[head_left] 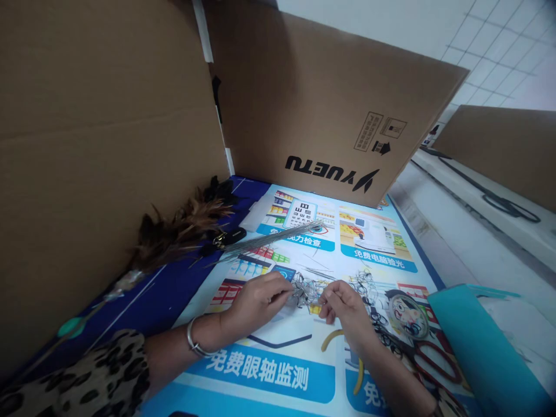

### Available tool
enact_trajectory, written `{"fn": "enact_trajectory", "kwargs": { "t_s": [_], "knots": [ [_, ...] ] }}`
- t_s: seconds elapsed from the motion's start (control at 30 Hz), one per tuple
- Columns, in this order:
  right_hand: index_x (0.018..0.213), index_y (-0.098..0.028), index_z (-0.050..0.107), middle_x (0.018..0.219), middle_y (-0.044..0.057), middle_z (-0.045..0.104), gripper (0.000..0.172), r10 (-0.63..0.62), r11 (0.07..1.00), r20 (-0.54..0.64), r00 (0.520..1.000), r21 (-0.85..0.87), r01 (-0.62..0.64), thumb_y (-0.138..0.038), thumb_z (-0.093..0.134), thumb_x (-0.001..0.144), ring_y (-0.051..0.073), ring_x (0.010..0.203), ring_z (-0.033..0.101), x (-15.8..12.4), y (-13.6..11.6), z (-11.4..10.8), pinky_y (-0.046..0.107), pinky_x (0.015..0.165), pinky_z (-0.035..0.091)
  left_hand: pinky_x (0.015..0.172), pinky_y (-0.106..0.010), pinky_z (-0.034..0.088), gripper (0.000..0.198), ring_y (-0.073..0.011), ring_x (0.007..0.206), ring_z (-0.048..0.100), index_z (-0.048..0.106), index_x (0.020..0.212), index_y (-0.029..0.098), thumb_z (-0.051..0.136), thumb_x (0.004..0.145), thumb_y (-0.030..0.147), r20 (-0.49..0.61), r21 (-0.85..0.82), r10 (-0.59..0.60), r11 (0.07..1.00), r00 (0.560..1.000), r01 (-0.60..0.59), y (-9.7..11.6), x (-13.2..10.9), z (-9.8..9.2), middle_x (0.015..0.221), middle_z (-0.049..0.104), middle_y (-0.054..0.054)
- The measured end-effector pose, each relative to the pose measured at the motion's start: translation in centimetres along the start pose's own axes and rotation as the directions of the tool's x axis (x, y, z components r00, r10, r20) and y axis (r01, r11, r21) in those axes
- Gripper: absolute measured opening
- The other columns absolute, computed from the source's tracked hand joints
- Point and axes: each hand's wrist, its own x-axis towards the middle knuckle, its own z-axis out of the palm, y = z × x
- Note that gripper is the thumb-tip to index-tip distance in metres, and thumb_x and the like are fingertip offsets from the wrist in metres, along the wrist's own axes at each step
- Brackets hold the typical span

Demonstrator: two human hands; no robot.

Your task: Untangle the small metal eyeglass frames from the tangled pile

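Observation:
My left hand (256,301) and my right hand (345,307) meet over a printed poster (278,370) on the table. Both pinch a small tangle of thin wire and clear beads (306,292) held between their fingertips. My left wrist wears a silver bangle (193,341). My left sleeve is leopard print (82,382). A bundle of straight thin wires (273,237) lies on the poster just beyond my hands. Small dark rings (369,289) are scattered to the right of my right hand.
A feather duster (174,237) lies at the left along a tall cardboard wall (87,145). A second cardboard sheet marked YUETU (330,110) stands at the back. A teal folder (478,341) and red-handled scissors (434,359) lie at the right.

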Motion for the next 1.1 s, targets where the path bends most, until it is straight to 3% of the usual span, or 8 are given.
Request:
{"fn": "enact_trajectory", "kwargs": {
  "t_s": [0.37, 0.67, 1.1],
  "knots": [
    [0.076, -0.019, 0.051, 0.056, -0.001, 0.06, 0.022, -0.001, 0.999, 0.011, 1.0, -0.045, 0.002, -0.039, 0.049, 0.085, 0.01, 0.046, 0.051, -0.05, -0.02, 0.06, 0.022, 0.046, 0.039, 0.064, -0.025, 0.042, 0.017, -0.0154, 0.071, 0.055, 0.064, 0.082, 0.019, 0.048, 0.084, 0.018, 0.04, 0.028, 0.011, 1.0, 0.999, -0.012, -0.27, 0.07, 0.13, 0.074, 0.06, -0.005],
    [0.076, -0.02, 0.052, 0.055, -0.001, 0.059, 0.021, -0.007, 0.998, 0.012, 1.0, -0.057, 0.007, -0.039, 0.05, 0.084, 0.01, 0.045, 0.05, -0.13, -0.28, 0.21, 0.022, 0.045, 0.038, 0.066, -0.027, 0.041, 0.02, -0.0169, 0.073, 0.053, 0.065, 0.084, 0.019, 0.045, 0.085, 0.015, 0.113, 0.06, 0.082, 0.994, 0.99, -0.089, -0.27, 0.05, 0.18, 0.075, 0.059, -0.006],
    [0.075, -0.019, 0.052, 0.059, 0.001, 0.061, 0.024, 0.035, 0.998, -0.027, 0.999, 0.044, -0.033, -0.041, 0.052, 0.082, 0.01, 0.046, 0.053, 0.19, 0.26, -0.21, 0.021, 0.043, 0.038, 0.069, -0.028, 0.042, 0.015, -0.0168, 0.077, 0.053, 0.058, 0.088, 0.017, 0.044, 0.085, 0.012, 0.051, -0.029, 0.105, 0.994, 0.993, -0.104, 0.0, 0.0, -0.36, 0.08, 0.059, -0.007]
  ]
}}
